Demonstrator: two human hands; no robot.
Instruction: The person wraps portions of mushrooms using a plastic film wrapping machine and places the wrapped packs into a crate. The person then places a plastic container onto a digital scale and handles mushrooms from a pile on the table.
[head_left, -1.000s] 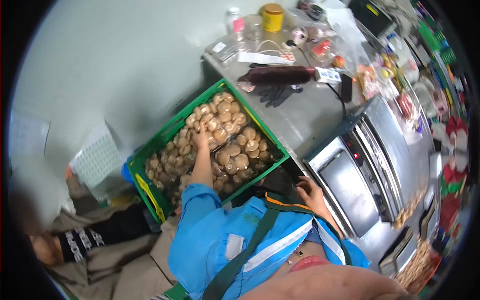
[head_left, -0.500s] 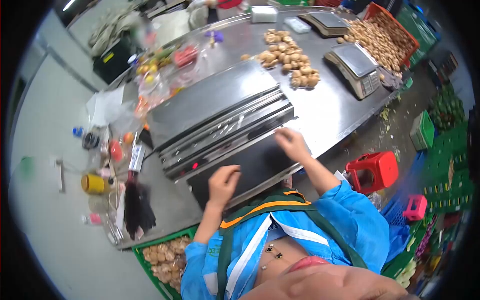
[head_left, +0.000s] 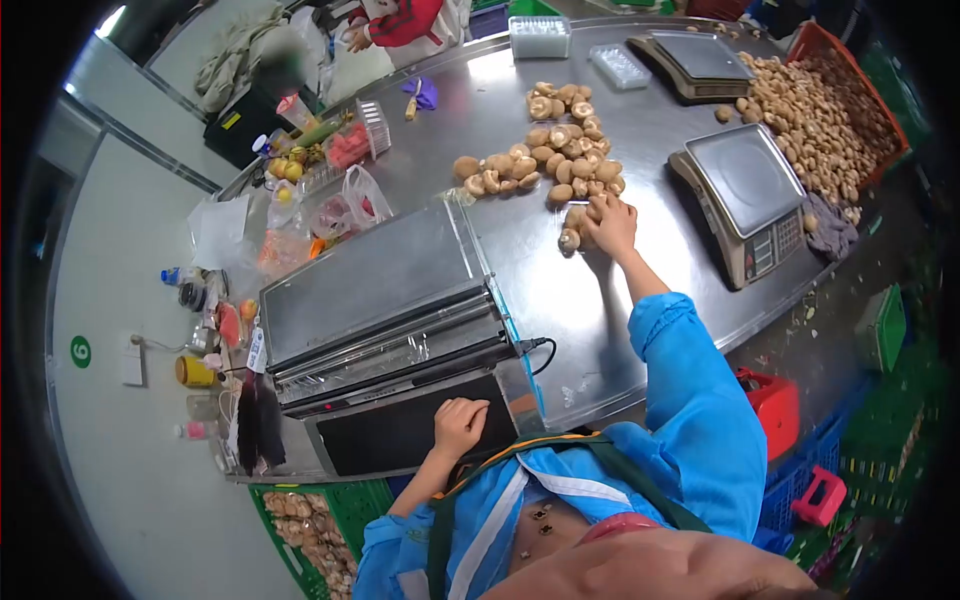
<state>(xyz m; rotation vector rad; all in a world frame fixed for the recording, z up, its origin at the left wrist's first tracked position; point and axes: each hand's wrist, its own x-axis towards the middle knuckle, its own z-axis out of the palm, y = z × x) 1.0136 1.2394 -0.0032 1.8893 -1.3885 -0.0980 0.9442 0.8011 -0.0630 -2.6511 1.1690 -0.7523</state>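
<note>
Our right hand (head_left: 612, 222) fingers curl narrowly over mushrooms (head_left: 572, 232) at the near edge of the pile (head_left: 545, 150) on the tabletop (head_left: 600, 310), where we should scoop gently without bruising, while our left hand (head_left: 458, 425), loosely closed and empty, rests on the wrapping machine (head_left: 385, 320).

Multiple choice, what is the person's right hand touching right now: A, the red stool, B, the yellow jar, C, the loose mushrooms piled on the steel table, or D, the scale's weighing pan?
C: the right hand is stretched out over the near edge of the mushroom pile on the steel table, fingers on the mushrooms, apart from the scale.
</note>
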